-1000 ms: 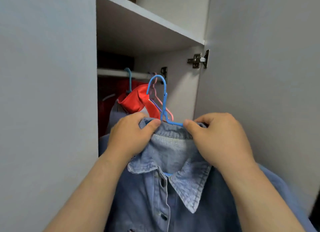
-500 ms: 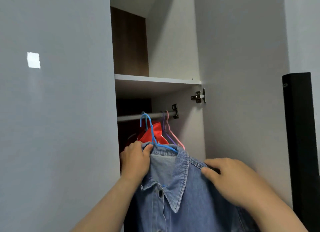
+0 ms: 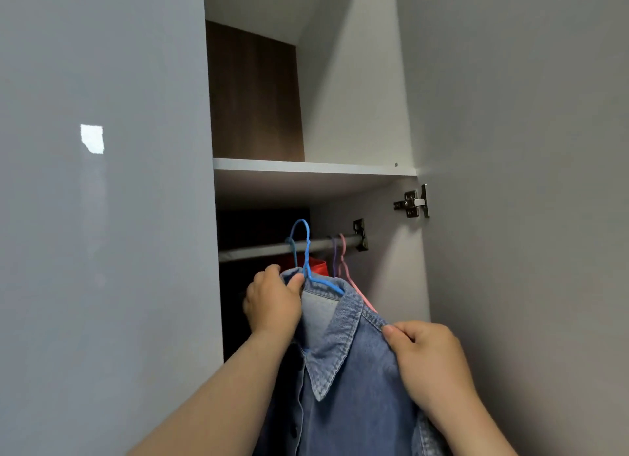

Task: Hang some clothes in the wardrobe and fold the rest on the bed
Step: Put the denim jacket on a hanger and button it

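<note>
Gripping the blue denim shirt [image 3: 354, 380], my left hand [image 3: 274, 307] holds the collar, my right hand [image 3: 429, 360] pinches its shoulder; next, hook its blue wire hanger [image 3: 306, 251] over the grey metal rail [image 3: 258, 249].

The faded blue denim shirt [image 3: 354, 387] hangs on a bright blue wire hanger [image 3: 306, 251]; behind it a red garment [image 3: 315, 266], a purple hanger [image 3: 335, 254] and a pink hanger [image 3: 343, 251].

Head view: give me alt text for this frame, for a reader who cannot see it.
Two hands lift a denim shirt on a blue hanger toward the wardrobe rail; the left hand grips the collar by the hook, the right hand pinches the shoulder. Purple and pink hangers and a red garment already hang there.
</note>
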